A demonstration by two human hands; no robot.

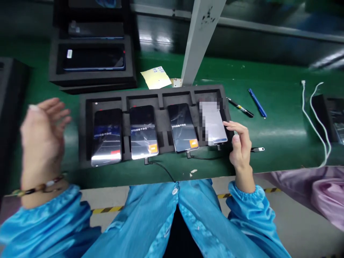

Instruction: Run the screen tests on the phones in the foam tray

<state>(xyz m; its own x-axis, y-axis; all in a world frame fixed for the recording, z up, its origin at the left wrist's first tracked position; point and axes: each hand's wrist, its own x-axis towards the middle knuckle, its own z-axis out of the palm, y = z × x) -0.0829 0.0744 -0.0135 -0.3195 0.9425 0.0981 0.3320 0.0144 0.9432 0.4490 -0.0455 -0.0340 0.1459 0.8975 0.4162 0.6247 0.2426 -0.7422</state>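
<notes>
A black foam tray (pixel 161 98) lies on the green bench with several phones in its slots. The leftmost phone (pixel 106 137), a second phone (pixel 143 132) and a third phone (pixel 182 127) show lit screens; thin black cables (pixel 161 168) run from the second and third. My right hand (pixel 240 150) rests at the tray's right end, its fingers bent and touching the rightmost phone (pixel 213 122), whose screen is blurred. My left hand (pixel 43 139) hovers raised left of the tray, fingers spread, holding nothing. A bracelet sits on that wrist.
Stacked black foam trays (pixel 92 77) with more phones stand at the back left. A grey post (pixel 197 39) rises behind the tray beside a yellow note (pixel 156 77). Two pens (pixel 256 103) lie to the right, with white cables (pixel 314 118), another tray (pixel 331 118) and a pink-sleeved neighbour (pixel 317 193).
</notes>
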